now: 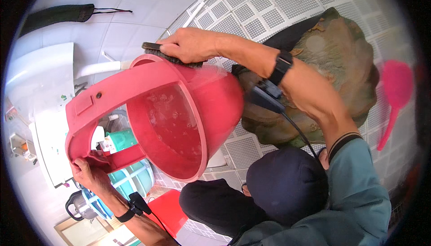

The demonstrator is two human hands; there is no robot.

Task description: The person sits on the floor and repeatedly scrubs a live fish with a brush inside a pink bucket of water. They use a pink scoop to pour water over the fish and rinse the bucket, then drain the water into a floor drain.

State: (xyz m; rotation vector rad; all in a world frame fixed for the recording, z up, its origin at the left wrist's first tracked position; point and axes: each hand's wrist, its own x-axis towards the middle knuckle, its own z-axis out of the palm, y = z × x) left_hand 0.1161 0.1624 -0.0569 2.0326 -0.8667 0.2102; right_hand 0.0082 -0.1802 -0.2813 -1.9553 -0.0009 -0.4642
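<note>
A large pink-red plastic bin-like vessel (220, 106) is tilted on its side in front of me, its round mouth facing left and wet inside. A broad hooped frame of the same plastic extends from the mouth. My left hand (87, 174) is closed around the lower left corner of that frame. Up at the vessel's top edge, my right hand (191, 44) grips a scrub brush (152, 47) with dark bristles. Those bristles face down against the red plastic. My right fingers partly cover the brush.
A brown-green scalloped basin-like object (334, 70) lies on the patterned tile floor (242, 154) to the right. Beyond it is a pink dipper (396, 84). At lower left are a red stool-like piece (168, 212), a teal rack (137, 176) and a metal kettle (83, 204).
</note>
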